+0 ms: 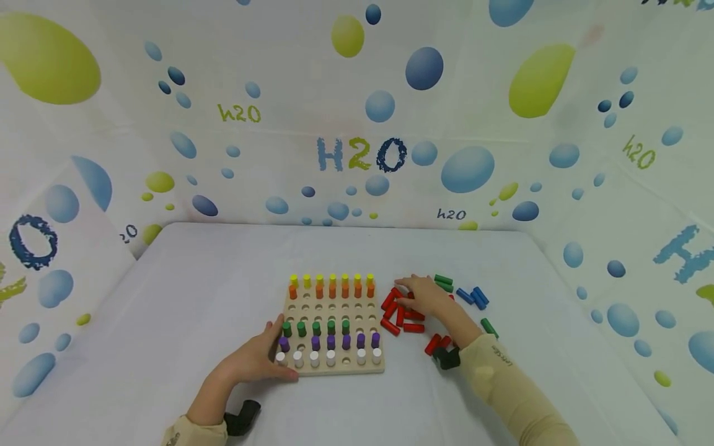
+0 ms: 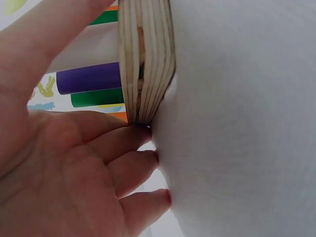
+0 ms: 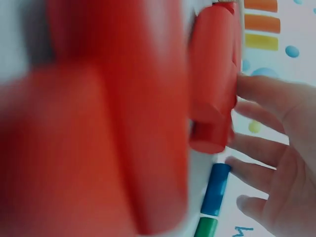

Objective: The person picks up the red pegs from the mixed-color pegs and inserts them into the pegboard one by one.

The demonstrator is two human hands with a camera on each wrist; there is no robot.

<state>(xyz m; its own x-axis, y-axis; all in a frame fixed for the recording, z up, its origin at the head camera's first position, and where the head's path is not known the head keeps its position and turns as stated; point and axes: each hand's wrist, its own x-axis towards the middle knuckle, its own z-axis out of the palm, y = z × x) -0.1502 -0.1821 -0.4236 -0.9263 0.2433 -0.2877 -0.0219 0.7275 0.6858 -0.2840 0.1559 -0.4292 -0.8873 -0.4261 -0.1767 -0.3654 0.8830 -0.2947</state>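
A wooden pegboard (image 1: 334,373) bears rows of yellow, orange, green, purple and white pegs, with bare holes between the orange and green rows. My left hand (image 1: 253,356) holds its near left corner, thumb along the front edge and fingers at the left side. In the left wrist view, fingertips meet the layered board edge (image 2: 148,59) close to the tabletop. Right of the board, my right hand (image 1: 426,296) hovers over a pile of red pegs (image 1: 414,328). Its fingers (image 3: 266,148) are spread and loosely bent beside red pegs (image 3: 212,64) in the right wrist view.
Beyond the right hand lie blue pegs (image 1: 478,297) and green pegs (image 1: 443,280). Another green peg (image 1: 489,327) lies near the right forearm, and red pegs (image 1: 432,344) rest by the right wrist's black camera (image 1: 446,357). A patterned curtain (image 1: 357,111) surrounds the white table (image 1: 223,266).
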